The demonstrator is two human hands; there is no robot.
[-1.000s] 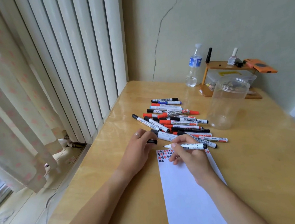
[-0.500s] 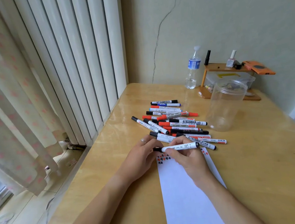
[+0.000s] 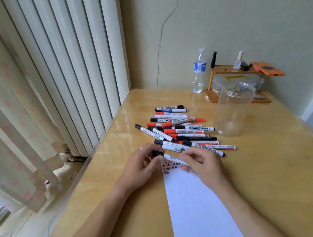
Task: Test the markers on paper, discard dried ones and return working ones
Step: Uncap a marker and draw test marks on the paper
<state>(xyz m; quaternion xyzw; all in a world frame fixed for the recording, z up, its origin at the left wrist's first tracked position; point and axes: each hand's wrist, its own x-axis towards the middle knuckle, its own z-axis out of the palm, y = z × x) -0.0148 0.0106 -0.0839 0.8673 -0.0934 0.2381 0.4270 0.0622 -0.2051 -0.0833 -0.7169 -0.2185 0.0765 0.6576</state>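
The sheet of paper (image 3: 199, 207) lies flat on the wooden table (image 3: 275, 173) and serves as the reference landmark. Small black and red test scribbles (image 3: 172, 166) sit in a cluster at its far left corner.

A single white-barrelled marker (image 3: 172, 157) is held just above that far edge of the paper, lying roughly level. The left hand (image 3: 144, 168) pinches the marker's black cap (image 3: 157, 153) between thumb and curled fingers, at the paper's far left corner. The right hand (image 3: 203, 163) pinches the white barrel with thumb and fingertips, over the paper's far right corner. Whether the cap is fully seated on the barrel cannot be told.

The pile of markers (image 3: 180, 130), with black, red and blue caps, lies on the table directly beyond the paper's far edge, its nearest markers just beside both hands.

A clear plastic jar (image 3: 232, 109) stands upright beyond the paper and to its right, near the right end of the pile.

A water bottle (image 3: 198, 72) and a small wooden shelf (image 3: 234, 71) stand against the wall, well beyond the paper.
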